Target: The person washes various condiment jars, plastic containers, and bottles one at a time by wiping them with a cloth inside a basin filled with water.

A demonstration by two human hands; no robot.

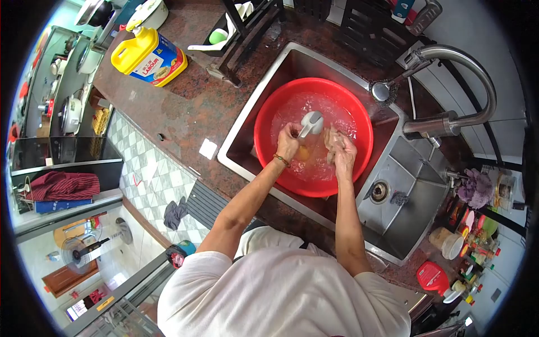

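In the head view, a big red plastic basin (369,132) of sudsy water sits in the left bowl of the steel sink. My left hand (288,142) is closed on the grey handle of a rounded, white, scoop-like utensil (311,122); its exact kind is unclear. Close beside it, my right hand (343,156) grips a wet beige cloth (333,138), with the fingers partly covered by it. Something yellowish (304,153) shows in the water between the hands, too blurred to name.
A curved faucet (487,84) rises at the right, over the sink's second bowl (404,196). On the counter stand a yellow detergent jug (150,58) and a black rack (238,39). Jars, bottles and a red bottle (432,276) crowd the right side.
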